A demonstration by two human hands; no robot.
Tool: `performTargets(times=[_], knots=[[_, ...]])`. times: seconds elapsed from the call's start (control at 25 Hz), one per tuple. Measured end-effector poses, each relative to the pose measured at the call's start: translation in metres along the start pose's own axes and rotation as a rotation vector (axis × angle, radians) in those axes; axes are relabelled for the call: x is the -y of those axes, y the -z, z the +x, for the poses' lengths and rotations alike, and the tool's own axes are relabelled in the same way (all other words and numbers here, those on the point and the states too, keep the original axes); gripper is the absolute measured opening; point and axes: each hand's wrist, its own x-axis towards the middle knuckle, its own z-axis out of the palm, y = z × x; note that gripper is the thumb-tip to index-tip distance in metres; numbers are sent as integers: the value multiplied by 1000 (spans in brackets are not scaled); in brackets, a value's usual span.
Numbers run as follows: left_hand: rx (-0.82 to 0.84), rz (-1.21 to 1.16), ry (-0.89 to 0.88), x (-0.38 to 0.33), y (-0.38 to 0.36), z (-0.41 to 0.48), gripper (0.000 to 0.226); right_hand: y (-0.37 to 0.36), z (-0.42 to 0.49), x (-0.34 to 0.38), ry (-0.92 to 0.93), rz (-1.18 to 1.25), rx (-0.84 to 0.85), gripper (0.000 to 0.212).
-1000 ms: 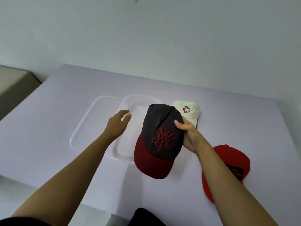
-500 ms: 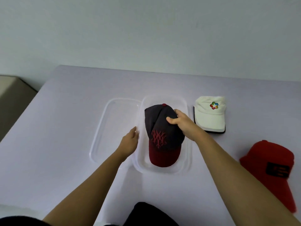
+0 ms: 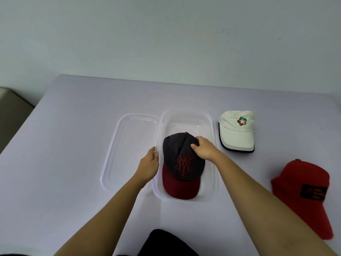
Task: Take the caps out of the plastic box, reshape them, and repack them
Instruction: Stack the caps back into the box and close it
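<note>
A dark grey cap (image 3: pixel 181 161) with a dark red brim and red stitched emblem lies inside the clear plastic box (image 3: pixel 186 117), brim toward me. My right hand (image 3: pixel 203 149) grips the right side of its crown. My left hand (image 3: pixel 148 166) holds the box's left rim. A white cap (image 3: pixel 237 131) with a coloured logo lies on the table right of the box. A red cap (image 3: pixel 306 193) with a black patch lies at the near right.
The clear lid (image 3: pixel 129 150) lies flat just left of the box. The pale lilac table (image 3: pixel 73 145) ends at a grey wall behind. A beige object (image 3: pixel 11 109) sits off the table's left edge. Something dark (image 3: pixel 166 242) is at the bottom edge.
My right hand has carried the dark cap from above the table down into the box. My left hand has moved onto the box's left rim.
</note>
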Motion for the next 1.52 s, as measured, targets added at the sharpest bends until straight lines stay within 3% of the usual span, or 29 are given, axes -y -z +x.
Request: performTargets(times=[0.2, 0.36, 0.52, 0.76, 0.92, 1.04, 1.16, 1.24, 1.36, 1.52], knots=[[-258, 136, -230, -36, -2, -8, 53, 9, -20, 3, 199, 54, -90, 54], [-281, 109, -429, -92, -36, -16, 51, 42, -46, -11, 337, 126, -249, 46], [-181, 90, -479, -136, -98, -25, 51, 83, -72, -51, 409, 144, -377, 42], [-6, 82, -420, -172, -214, -38, 53, 142, -104, -164, 354, 85, -484, 42], [330, -54, -140, -169, -276, -31, 74, 171, -126, -262, 37, 348, -645, 61], [552, -53, -33, -169, -307, -26, 80, 171, -143, -328, -205, 589, -419, 97], [630, -89, -42, -174, -326, -19, 59, 160, -142, -354, -165, 651, -188, 127], [687, -133, -12, -179, -333, -14, 43, 158, -136, -358, -130, 609, -171, 115], [791, -66, 69, -180, -335, -2, 47, 151, -132, -356, -71, 632, -175, 81], [938, -1, 142, -182, -321, 6, 50, 145, -141, -341, 47, 653, -209, 81]])
